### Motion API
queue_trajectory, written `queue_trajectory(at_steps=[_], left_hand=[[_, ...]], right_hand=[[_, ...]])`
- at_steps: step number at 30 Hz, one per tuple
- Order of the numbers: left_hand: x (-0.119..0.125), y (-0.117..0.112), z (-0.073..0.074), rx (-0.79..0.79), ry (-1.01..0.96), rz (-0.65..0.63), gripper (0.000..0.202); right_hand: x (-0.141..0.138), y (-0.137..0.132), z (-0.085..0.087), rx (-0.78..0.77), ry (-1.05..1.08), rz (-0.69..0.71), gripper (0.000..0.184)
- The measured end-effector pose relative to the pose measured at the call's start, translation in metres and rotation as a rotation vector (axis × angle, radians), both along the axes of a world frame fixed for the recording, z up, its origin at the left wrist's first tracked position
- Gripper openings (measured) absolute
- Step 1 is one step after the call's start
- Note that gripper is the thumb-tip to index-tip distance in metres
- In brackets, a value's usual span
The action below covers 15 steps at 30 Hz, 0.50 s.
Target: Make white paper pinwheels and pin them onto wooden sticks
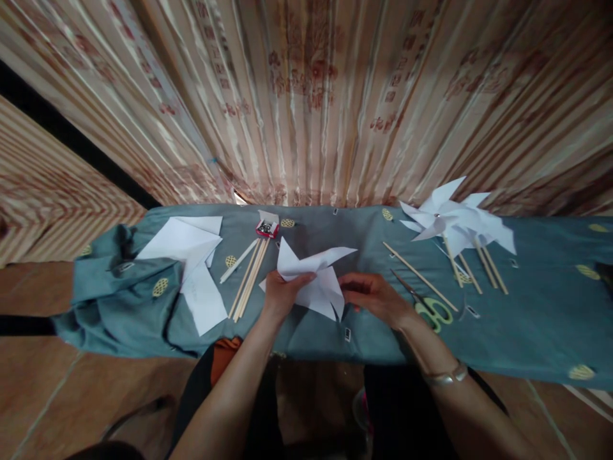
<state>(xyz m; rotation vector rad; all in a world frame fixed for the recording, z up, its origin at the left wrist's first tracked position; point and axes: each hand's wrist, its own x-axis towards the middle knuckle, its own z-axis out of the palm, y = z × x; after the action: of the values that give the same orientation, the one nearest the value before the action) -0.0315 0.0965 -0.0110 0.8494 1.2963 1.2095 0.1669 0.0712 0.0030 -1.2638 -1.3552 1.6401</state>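
A white paper pinwheel (316, 291), its blades partly folded in toward the middle, is between my two hands above the cloth. My left hand (282, 292) grips its left side, with the thumb pressed on the paper near the centre. At its right edge, my right hand (373, 295) has its fingers closed against a blade; whether the paper is pinched between them is hard to see. Green-handled scissors (433, 311) lie just right of my right hand, and a single wooden stick (419, 275) rests behind them.
Finished pinwheels (438, 217) on sticks lie at the right. Left of my hands are several wooden sticks (249, 281), a white pencil-like rod (238, 260), a small open box of pins (267, 226) and cut paper sheets (205, 300). A curtain (316, 115) hangs behind the cloth-covered table (541, 319).
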Motion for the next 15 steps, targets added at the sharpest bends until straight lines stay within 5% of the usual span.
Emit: queue_trajectory(at_steps=[8, 15], left_hand=[[0.004, -0.001, -0.003, 0.019, -0.023, 0.051, 0.03], [0.003, -0.002, -0.005, 0.015, -0.062, 0.038, 0.034]], right_hand=[[-0.007, -0.004, -0.005, 0.274, -0.18, -0.072, 0.022], [-0.015, -0.01, -0.008, 0.355, -0.317, -0.153, 0.028]])
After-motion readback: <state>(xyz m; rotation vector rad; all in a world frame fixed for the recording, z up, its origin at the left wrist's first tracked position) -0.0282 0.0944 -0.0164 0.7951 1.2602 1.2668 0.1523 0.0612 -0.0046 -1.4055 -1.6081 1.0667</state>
